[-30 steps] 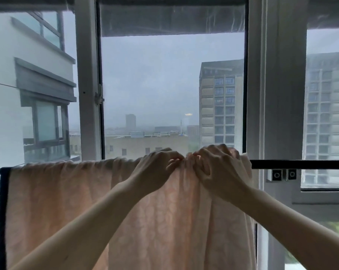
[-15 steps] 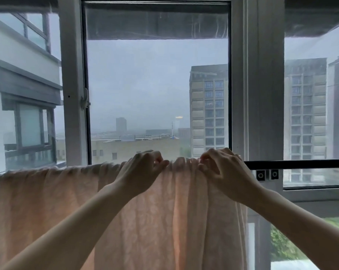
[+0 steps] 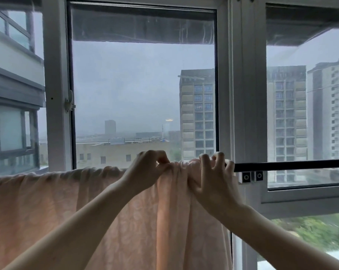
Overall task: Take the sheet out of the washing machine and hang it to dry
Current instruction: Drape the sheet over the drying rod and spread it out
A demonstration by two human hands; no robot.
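Note:
A pale pink sheet (image 3: 48,201) hangs over a black rail (image 3: 291,166) that runs across the window. Its top edge is bunched in folds between my two hands. My left hand (image 3: 145,170) pinches the sheet's top edge at the rail, fingers curled. My right hand (image 3: 215,178) grips the bunched right end of the sheet on the rail, fingers over the top. The bare part of the rail runs on to the right. The washing machine is out of view.
White window frames (image 3: 240,94) stand straight ahead, with glass panes left and right. A small white bracket (image 3: 252,176) sits under the rail by the frame. Tall buildings and grey sky lie outside.
My hands have drawn apart along the rail, the right one moving right with the sheet's edge. The view has shifted right, so the sheet's dark left border is out of frame.

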